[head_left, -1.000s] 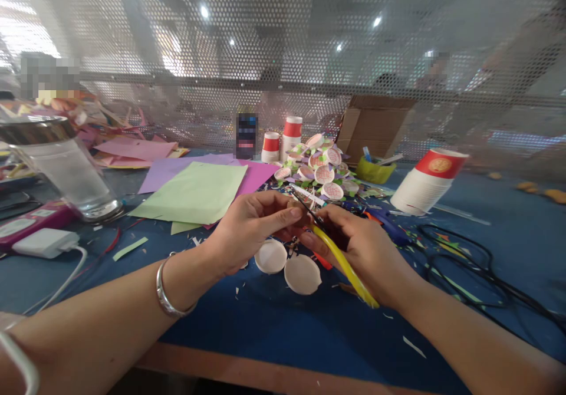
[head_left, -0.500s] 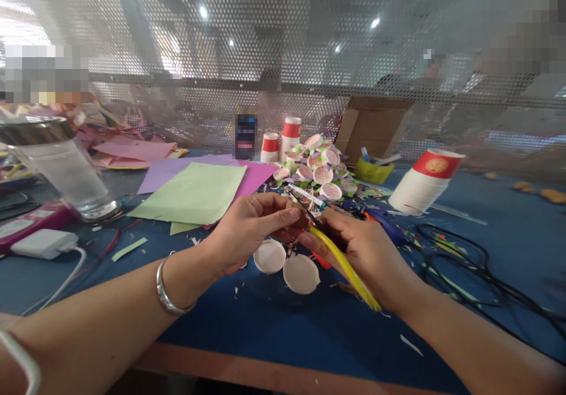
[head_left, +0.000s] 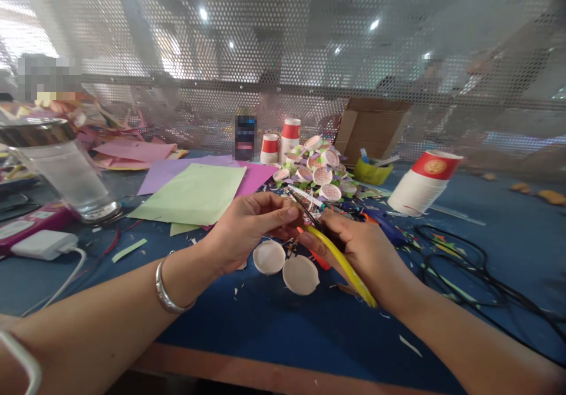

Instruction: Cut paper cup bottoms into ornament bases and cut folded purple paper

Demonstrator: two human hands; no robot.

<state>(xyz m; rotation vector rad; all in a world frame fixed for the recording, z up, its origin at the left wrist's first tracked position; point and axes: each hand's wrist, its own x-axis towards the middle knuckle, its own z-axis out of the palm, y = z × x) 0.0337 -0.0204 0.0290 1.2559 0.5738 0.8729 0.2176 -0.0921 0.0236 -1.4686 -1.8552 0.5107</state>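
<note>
My right hand (head_left: 358, 247) is closed round a pair of yellow-handled scissors (head_left: 342, 259), whose dark blades point up and left toward my other hand. My left hand (head_left: 260, 224), with a silver bangle at the wrist, is pinched close beside the blades; what its fingertips hold is too small and hidden to make out. Just below the hands, two round white paper discs (head_left: 300, 275) lie on the blue table. Behind them rises a heap of small round paper pieces (head_left: 322, 175) with green and purple paper bits.
Coloured paper sheets (head_left: 194, 191) lie left of centre, by a glass jar of water (head_left: 71, 171). Tilted stacked paper cups (head_left: 422, 186) stand right, near a green container (head_left: 374, 172). Black cables (head_left: 481, 277) loop at the right. A cardboard box (head_left: 371, 127) and upright cups (head_left: 269, 148) are behind.
Both hands stay nearly in place. The scissors' blades and yellow handle have shifted very slightly beside my left fingertips.
</note>
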